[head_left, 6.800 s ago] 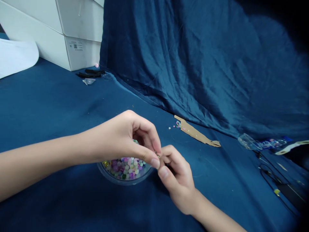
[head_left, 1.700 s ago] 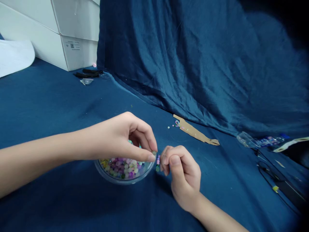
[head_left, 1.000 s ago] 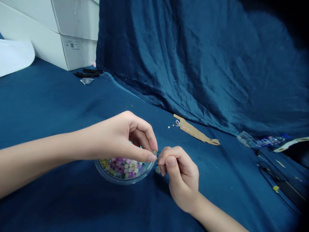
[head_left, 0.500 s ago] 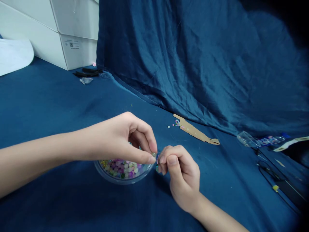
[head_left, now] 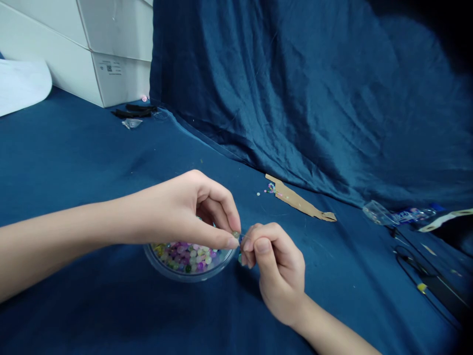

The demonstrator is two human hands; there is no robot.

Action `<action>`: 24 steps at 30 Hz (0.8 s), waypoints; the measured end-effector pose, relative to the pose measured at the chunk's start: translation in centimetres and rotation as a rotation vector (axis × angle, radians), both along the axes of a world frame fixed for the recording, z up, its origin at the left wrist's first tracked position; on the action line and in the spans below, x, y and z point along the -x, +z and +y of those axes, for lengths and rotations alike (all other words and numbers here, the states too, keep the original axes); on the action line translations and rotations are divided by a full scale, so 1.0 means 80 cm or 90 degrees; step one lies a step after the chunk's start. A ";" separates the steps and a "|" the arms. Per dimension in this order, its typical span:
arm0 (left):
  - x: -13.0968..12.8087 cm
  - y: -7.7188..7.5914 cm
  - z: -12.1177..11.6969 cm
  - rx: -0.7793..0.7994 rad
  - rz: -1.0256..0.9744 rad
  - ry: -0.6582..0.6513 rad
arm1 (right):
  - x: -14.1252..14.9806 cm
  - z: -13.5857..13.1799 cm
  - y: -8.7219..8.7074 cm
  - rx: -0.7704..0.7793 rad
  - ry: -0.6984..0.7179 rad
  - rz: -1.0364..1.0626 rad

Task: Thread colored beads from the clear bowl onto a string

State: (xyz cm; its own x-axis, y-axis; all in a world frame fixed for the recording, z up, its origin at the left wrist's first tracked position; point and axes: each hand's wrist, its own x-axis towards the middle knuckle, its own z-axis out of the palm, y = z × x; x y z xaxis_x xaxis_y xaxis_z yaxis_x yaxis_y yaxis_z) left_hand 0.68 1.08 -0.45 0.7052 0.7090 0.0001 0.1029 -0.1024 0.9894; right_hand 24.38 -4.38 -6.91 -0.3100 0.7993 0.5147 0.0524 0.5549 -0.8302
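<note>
A clear round bowl [head_left: 168, 270] full of small pastel beads sits on the blue cloth. My left hand [head_left: 181, 212] hovers over its right rim, thumb and forefinger pinched on a small greenish bead [head_left: 235, 234]. My right hand [head_left: 275, 266] is right beside it, fingers closed on a thin string with a few beads [head_left: 241, 257] hanging just below the fingertips. The two pinches nearly touch.
A strip of brown cardboard [head_left: 301, 203] with a few loose beads lies beyond the hands. White boxes [head_left: 92, 49] stand at the back left beside black clips [head_left: 133, 111]. A clear plastic packet [head_left: 399, 216] and a black cable [head_left: 424, 278] lie at the right. Draped blue fabric [head_left: 314, 98] rises behind.
My right hand has edged closer to my left fingertips, so that the bead and the string end nearly meet. The bowl has stayed put.
</note>
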 end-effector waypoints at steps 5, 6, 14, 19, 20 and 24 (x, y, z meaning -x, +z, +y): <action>0.001 -0.003 0.003 0.000 0.001 -0.016 | -0.001 0.003 -0.002 0.004 0.000 -0.009; 0.001 -0.002 0.003 -0.005 -0.001 -0.018 | -0.001 0.003 -0.002 0.004 0.000 -0.015; -0.002 0.000 0.001 -0.112 0.022 0.022 | 0.002 0.004 0.012 0.002 -0.043 -0.102; -0.001 -0.002 0.003 -0.134 0.034 0.020 | 0.005 0.004 0.017 0.035 -0.049 -0.127; -0.001 -0.002 0.003 -0.134 0.031 0.014 | 0.006 0.003 0.017 0.037 -0.047 -0.127; -0.001 -0.003 0.005 -0.113 0.013 0.011 | 0.008 0.004 0.019 0.031 -0.051 -0.131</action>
State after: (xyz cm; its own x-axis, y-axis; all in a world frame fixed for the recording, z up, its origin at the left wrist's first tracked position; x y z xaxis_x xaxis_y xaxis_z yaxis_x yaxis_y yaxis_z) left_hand 0.76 1.49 -0.68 0.6937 0.7115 0.1118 0.1259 -0.2726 0.9539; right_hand 23.73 -4.08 -5.39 -0.3394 0.8476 0.4079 0.2655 0.5023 -0.8229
